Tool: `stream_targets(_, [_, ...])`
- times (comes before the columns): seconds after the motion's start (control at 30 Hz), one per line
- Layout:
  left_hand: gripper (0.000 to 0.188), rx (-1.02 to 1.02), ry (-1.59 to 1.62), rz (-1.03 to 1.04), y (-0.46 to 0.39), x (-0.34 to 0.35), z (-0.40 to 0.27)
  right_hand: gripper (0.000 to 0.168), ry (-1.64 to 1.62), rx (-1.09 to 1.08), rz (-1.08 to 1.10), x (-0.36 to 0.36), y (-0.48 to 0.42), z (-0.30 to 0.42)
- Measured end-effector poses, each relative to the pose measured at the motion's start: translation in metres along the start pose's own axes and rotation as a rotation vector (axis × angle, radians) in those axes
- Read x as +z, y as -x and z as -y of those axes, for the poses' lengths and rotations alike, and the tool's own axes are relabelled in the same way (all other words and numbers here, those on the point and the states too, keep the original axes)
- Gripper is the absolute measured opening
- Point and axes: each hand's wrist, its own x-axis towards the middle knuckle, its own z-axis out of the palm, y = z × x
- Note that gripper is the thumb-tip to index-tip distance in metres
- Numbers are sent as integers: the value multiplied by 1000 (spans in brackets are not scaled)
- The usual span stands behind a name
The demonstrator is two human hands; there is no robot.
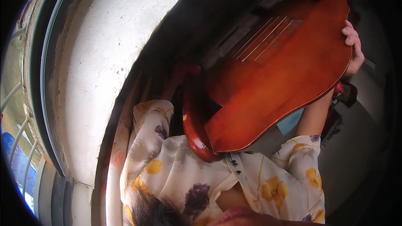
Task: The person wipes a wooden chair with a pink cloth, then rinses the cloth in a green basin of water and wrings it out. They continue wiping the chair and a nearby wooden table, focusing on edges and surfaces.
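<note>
A large glossy red-brown wooden panel point(282, 69) with a wavy, pale-lined edge slants across the view in front of my chest; I cannot tell what it is part of. Pale parallel lines on its surface look like reflections. At its lower end, a curved wooden rim point(194, 135) with a chipped patch in the varnish comes up against my blouse. My right hand point(354, 48) grips the panel's far right edge, its fingers curled over the border. In deep shadow left of the wood is my left hand point(187, 69), blurred, and what it touches is unclear.
To the left runs a rough white ledge point(103, 44) beside a window frame point(47, 69) with curved metal bars point(12, 94). Pale fabric with a rose print point(117, 160) hangs below the ledge. Behind my right forearm are a light-blue sheet point(290, 121) and a dark object point(349, 94).
</note>
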Motion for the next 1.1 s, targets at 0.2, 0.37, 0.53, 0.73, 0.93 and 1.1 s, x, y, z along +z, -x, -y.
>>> stream_targets(0.2, [10, -183, -306, 222, 21, -5, -194, 29, 84, -16, -28, 13, -2, -1])
stream_targets(0.37, [15, -211, -97, 222, 43, 8, -299, 31, 139, 21, -21, 18, -7, 7])
stream_targets(0.53, [12, -358, 22, 469, -25, -4, -187, 30, 176, 27, 1, 13, -12, 19])
stream_targets(0.73, [21, -34, -361, 848, -52, 25, -261, 30, 177, 45, 6, 20, -7, 12])
stream_targets(0.93, [25, -242, -247, 782, -38, 29, -302, 33, 197, 35, -5, 18, -5, 15])
stream_targets(1.1, [27, 269, -802, 796, -41, 33, -270, 22, 147, 63, 20, 22, -6, 13])
